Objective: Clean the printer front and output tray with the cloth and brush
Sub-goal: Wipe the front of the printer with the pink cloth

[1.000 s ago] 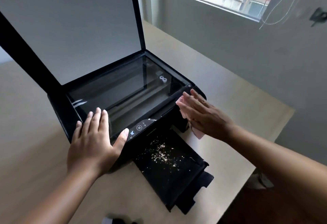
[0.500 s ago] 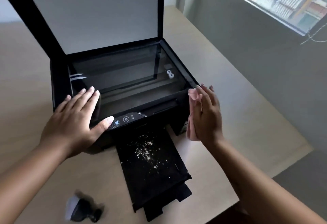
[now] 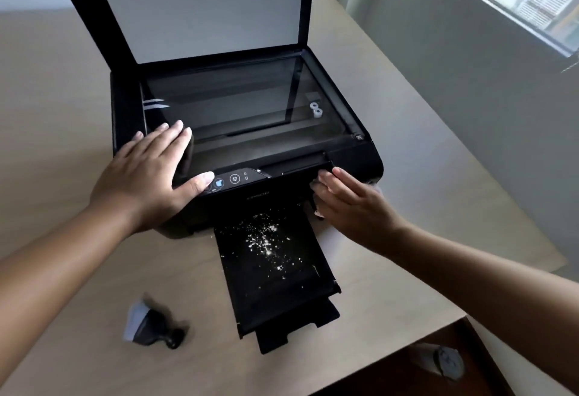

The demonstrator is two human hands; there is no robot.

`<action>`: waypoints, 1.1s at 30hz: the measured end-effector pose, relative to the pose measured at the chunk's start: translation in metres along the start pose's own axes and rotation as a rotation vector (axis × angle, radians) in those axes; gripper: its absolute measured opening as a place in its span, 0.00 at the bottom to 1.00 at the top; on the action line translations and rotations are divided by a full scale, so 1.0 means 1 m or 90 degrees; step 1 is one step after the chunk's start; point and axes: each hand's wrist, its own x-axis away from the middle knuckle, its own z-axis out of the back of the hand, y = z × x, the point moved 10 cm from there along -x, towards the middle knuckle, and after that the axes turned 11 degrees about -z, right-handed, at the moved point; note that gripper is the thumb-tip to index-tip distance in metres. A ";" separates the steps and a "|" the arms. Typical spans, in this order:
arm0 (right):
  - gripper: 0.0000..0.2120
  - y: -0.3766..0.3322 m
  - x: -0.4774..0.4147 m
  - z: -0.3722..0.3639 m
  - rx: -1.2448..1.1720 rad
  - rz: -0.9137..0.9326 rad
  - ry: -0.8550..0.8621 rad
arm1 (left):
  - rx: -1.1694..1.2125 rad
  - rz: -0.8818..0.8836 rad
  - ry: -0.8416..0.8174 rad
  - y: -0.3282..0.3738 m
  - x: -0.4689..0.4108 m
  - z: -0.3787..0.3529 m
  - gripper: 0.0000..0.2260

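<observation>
The left hand (image 3: 147,176) lies flat, fingers spread, on the front left corner of the black printer (image 3: 360,157), its thumb reaching the control panel (image 3: 233,179); it grips nothing. The right hand (image 3: 354,204) presses flat, fingers together, against the printer's front at the right of the paper slot. A sliver of pale cloth (image 3: 317,207) peeks out beneath its palm, so it looks pinned under the hand rather than clenched. The scanner lid (image 3: 200,4) stands raised over the glass. The output tray (image 3: 275,273) juts toward me across the tan table (image 3: 62,82), dusted with white crumbs (image 3: 266,242). The brush (image 3: 150,323), blurred, lies on the table left of the tray, apart from both hands.
</observation>
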 end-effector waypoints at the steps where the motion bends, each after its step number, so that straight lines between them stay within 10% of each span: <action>1: 0.16 0.001 -0.003 -0.011 0.038 -0.017 -0.037 | 0.003 -0.001 0.003 0.000 0.000 0.001 0.44; 9: 0.20 -0.055 0.028 -0.093 0.231 0.185 -0.340 | 0.006 -0.005 0.023 -0.001 -0.001 0.001 0.44; 16: 0.27 -0.006 0.025 -0.045 0.149 0.096 -0.198 | 0.008 -0.012 0.026 0.000 0.000 0.001 0.45; 24: 0.21 -0.047 0.044 -0.070 0.244 0.276 -0.210 | -0.001 -0.016 0.027 -0.003 -0.002 -0.002 0.44; 28: 0.15 -0.013 0.039 -0.006 -0.128 0.062 -0.107 | -0.003 -0.011 0.025 -0.003 -0.001 -0.003 0.44; 33: 0.16 0.084 0.040 0.021 -0.459 -0.700 0.195 | 0.006 -0.004 0.031 -0.005 -0.001 0.000 0.43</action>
